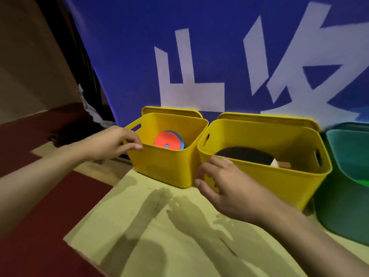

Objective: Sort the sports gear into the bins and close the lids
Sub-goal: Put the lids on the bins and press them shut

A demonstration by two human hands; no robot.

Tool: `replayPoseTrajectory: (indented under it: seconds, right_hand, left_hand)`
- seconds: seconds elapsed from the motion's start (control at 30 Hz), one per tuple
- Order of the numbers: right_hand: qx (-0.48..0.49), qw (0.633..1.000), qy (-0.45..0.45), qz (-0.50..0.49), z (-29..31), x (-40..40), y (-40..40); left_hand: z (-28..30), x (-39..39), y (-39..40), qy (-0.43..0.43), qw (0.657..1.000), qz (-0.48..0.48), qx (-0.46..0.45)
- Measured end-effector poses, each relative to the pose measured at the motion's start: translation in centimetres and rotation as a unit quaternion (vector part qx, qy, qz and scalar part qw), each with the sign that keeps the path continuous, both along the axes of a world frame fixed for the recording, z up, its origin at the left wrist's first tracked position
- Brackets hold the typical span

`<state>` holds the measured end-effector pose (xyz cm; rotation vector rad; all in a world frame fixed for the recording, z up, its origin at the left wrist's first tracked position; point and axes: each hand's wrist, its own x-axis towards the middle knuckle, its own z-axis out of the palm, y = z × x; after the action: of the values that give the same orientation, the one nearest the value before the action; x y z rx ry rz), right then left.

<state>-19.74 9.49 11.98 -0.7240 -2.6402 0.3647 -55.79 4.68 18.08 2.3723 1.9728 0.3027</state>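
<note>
The left hand (117, 142) rests at the near left corner of the small yellow bin (169, 156), fingers loosely curled with the fingertips touching the rim just below its slot handle, as if to steady or shift the bin rather than lift it; it pinches nothing that I can see. The right hand (223, 184) lies against the near left corner of the large yellow bin (269, 176), fingers spread and bent over the wall and rim, the thumb low on the outside; whether it truly grips the rim or only presses on it is hard to tell from this angle. The two bins stand side by side, almost touching, on a pale board (159, 226) set on a dark red floor (40, 196); an orange and blue disc (168, 140) leans inside the small bin, and a dark round item (245, 153), possibly a paddle, lies in the large one. Each bin's yellow lid (171, 111) stands upright behind it against the blue banner (199, 47), out of the way for loading; so the sorting looks largely done here and the lids are not yet closed. A green bin (347, 186) sits just beside the large one at the right edge.
</note>
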Motion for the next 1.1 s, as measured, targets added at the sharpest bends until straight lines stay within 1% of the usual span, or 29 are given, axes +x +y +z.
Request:
replayPoseTrajectory:
  seconds: [0.1,0.3,0.37,0.43,0.5,0.57,0.77,1.0,1.1]
  right_hand:
    - [-0.014,1.0,-0.02,-0.002,4.5,-1.6,2.0]
    - [-0.028,0.994,-0.044,-0.094,13.3,-5.3,5.4]
    - [-0.044,0.99,-0.055,-0.125,15.0,-6.6,5.4]
    - [-0.061,0.983,-0.068,-0.159,16.1,-8.3,5.2]
    - [-0.069,0.977,-0.087,-0.183,16.5,-10.2,5.3]
    - [-0.074,0.972,-0.106,-0.194,16.5,-11.7,5.9]
    - [-0.08,0.964,-0.106,-0.231,17.3,-16.5,10.0]
    - [-0.116,0.945,-0.173,-0.25,14.1,-18.9,17.8]
    - [-0.136,0.935,-0.218,-0.246,11.7,-19.9,19.3]
  left_hand:
    - [4.7,-2.3,0.1,0.007,0.999,0.023,-0.041]
    - [13.5,-7.2,0.1,-0.029,0.997,0.015,-0.073]
    - [15.3,-9.8,0.3,-0.061,0.995,0.025,-0.069]
    - [17.0,-12.9,0.5,-0.105,0.993,0.038,-0.044]
    - [17.8,-15.5,0.5,-0.124,0.991,0.044,-0.032]
    - [17.6,-17.0,0.5,-0.124,0.991,0.043,-0.04]
    - [18.1,-19.8,2.8,-0.117,0.989,0.016,-0.087]
    - [17.1,-19.2,6.7,-0.044,0.992,-0.003,-0.114]
    - [16.2,-19.3,8.8,-0.042,0.993,-0.01,-0.112]
